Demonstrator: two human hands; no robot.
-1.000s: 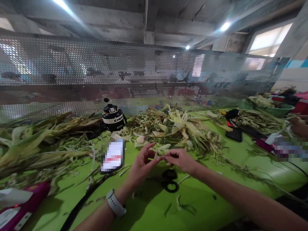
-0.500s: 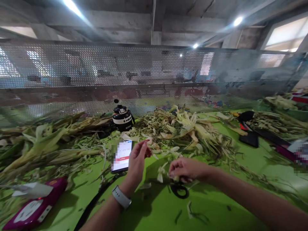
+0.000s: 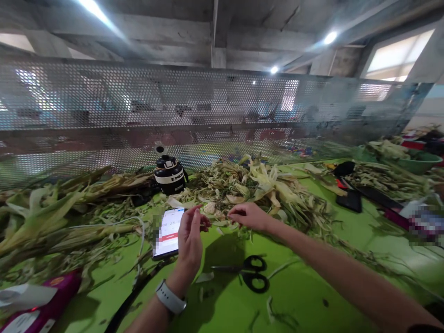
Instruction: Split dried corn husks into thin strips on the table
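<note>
My left hand (image 3: pixel 191 238), with a watch (image 3: pixel 169 298) on its wrist, is raised beside the lit phone (image 3: pixel 169 233) and covers the phone's right edge. Its fingers are bent in toward the thumb, and what they hold, if anything, is hidden. My right hand (image 3: pixel 250 216) hovers at the front edge of a pile of torn corn husks (image 3: pixel 229 182). Its fingers are curled and closed, pointing left; I cannot make out anything between them. Black-handled scissors (image 3: pixel 255 274) lie on the green table (image 3: pixel 222 307) below both hands, near small husk scraps (image 3: pixel 204 277).
A black bottle (image 3: pixel 169 175) with its lid up stands behind the phone. Long husks (image 3: pixel 58 212) and a purple device (image 3: pixel 58 296) lie at left, with a cable (image 3: pixel 143 240) and dark strap (image 3: pixel 128 296). A perforated metal screen (image 3: pixel 208 111) rises behind; a green basin (image 3: pixel 416 162) is far right.
My right hand has moved up and away from the scissors to the pile's edge, uncovering them. A pale husk piece that was by its fingers no longer shows there. The view has shifted slightly right.
</note>
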